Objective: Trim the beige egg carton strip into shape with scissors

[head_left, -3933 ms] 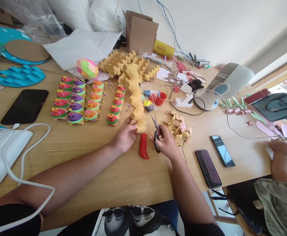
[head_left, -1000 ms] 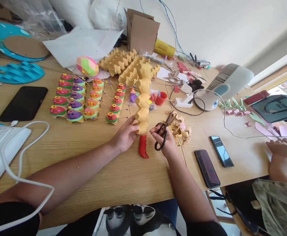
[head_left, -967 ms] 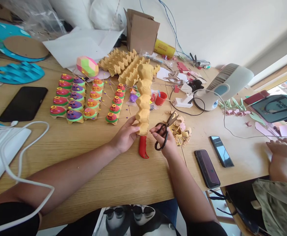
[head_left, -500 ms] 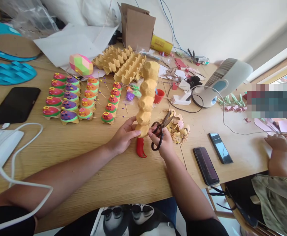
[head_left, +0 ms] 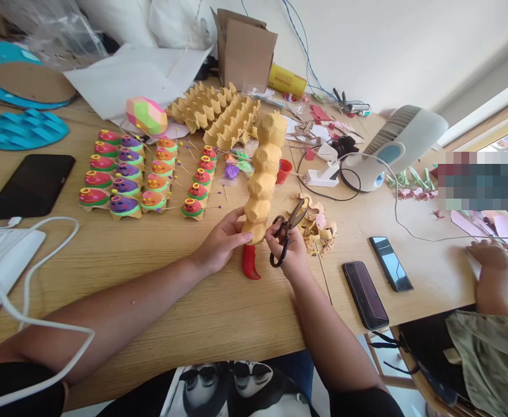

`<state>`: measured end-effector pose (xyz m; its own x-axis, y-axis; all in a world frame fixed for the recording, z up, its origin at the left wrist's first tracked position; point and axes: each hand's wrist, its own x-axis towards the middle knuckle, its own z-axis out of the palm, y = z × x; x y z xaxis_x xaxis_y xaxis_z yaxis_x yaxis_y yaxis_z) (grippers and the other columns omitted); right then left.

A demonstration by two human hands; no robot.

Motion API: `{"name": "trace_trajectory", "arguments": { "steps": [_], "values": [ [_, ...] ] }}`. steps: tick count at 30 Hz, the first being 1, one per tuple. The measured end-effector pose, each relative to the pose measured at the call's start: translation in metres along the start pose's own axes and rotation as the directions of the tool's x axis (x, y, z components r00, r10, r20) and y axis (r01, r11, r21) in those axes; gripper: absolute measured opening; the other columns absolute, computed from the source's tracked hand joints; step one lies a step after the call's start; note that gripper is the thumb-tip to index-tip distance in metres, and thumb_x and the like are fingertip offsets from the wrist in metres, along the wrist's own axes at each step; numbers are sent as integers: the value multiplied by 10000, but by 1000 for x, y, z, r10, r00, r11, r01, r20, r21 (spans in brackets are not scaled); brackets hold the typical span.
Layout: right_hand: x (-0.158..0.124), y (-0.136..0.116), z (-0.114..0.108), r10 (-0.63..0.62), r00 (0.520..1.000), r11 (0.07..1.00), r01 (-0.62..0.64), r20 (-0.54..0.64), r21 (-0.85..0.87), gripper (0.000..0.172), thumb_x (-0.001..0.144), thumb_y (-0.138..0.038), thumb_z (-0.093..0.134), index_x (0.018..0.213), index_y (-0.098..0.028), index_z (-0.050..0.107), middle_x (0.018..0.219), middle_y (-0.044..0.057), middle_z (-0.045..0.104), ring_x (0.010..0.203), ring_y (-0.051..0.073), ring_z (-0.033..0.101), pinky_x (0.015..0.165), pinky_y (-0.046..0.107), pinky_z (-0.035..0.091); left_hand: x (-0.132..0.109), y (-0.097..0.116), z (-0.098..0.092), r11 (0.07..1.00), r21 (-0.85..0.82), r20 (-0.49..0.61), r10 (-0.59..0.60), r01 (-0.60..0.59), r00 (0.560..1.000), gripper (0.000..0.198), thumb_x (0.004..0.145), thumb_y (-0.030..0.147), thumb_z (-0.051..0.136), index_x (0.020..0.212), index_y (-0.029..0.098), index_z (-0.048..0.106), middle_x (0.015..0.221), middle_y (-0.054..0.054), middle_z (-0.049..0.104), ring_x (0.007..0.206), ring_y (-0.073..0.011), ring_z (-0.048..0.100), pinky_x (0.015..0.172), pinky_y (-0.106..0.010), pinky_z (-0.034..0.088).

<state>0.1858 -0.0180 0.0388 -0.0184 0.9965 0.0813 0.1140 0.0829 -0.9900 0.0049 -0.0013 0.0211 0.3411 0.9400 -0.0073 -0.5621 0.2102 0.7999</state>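
A tan egg-carton strip (head_left: 263, 174) with a row of bumps stands tilted above the table, its lower end pinched between the thumb and fingers of my left hand (head_left: 221, 242). My right hand (head_left: 292, 250) is closed on black-handled scissors (head_left: 285, 233), whose blades point up and away to the right; its fingertips are close to the strip's lower end. Beneath the strip lies a red curved handle (head_left: 250, 263), its other end hidden. Cut carton scraps and crumbs (head_left: 318, 231) lie just beyond my right hand.
Painted egg-carton caterpillars (head_left: 128, 174) stand in rows on the left, with uncut egg trays (head_left: 231, 119) behind. A white fan (head_left: 393, 145), two phones (head_left: 365, 294) and another person's hands (head_left: 492, 255) are to the right. A white cable (head_left: 40, 325) crosses over my left forearm.
The strip's upper end has leaned slightly to the right. Both hands keep their grip, and the scissors stay nearly in place.
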Motion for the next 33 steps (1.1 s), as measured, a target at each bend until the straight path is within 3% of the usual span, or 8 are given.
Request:
{"name": "trace_trajectory", "arguments": {
  "steps": [11, 23, 27, 33],
  "values": [
    [4, 7, -3, 60, 998, 997, -58, -33, 47, 387, 777, -490, 801, 945, -262, 537, 817, -18, 608, 747, 162, 584, 708, 309, 515, 1, 1, -3, 997, -68, -40, -33, 31, 999, 554, 782, 209, 839, 1308, 271, 677, 995, -12, 795, 934, -200, 736, 916, -344, 527],
    [1, 7, 0, 73, 995, 976, -84, 61, 203, 362, 731, -429, 864, 915, -255, 604, 872, -14, 638, 792, 159, 583, 772, 318, 502, 1, -5, -6, 998, -46, 17, -46, 47, 999, 598, 798, 236, 836, 1364, 259, 643, 1056, -25, 806, 979, -194, 739, 916, -324, 534],
    [4, 9, -2, 87, 996, 967, -90, 23, 237, 357, 712, -405, 864, 907, -253, 606, 839, -19, 647, 808, 170, 613, 818, 341, 512, 2, -6, -7, 997, -59, 4, -39, 39, 999, 592, 797, 225, 836, 1356, 267, 647, 1056, -18, 803, 978, -192, 741, 904, -320, 538],
    [6, 8, -2, 130, 989, 979, -116, -74, 168, 358, 733, -405, 847, 918, -250, 583, 817, -41, 577, 760, 146, 587, 770, 315, 504, 2, -5, -6, 997, -67, -4, -40, 40, 999, 586, 791, 219, 836, 1345, 266, 650, 1018, -11, 795, 945, -184, 742, 874, -311, 538]
  ]
}}
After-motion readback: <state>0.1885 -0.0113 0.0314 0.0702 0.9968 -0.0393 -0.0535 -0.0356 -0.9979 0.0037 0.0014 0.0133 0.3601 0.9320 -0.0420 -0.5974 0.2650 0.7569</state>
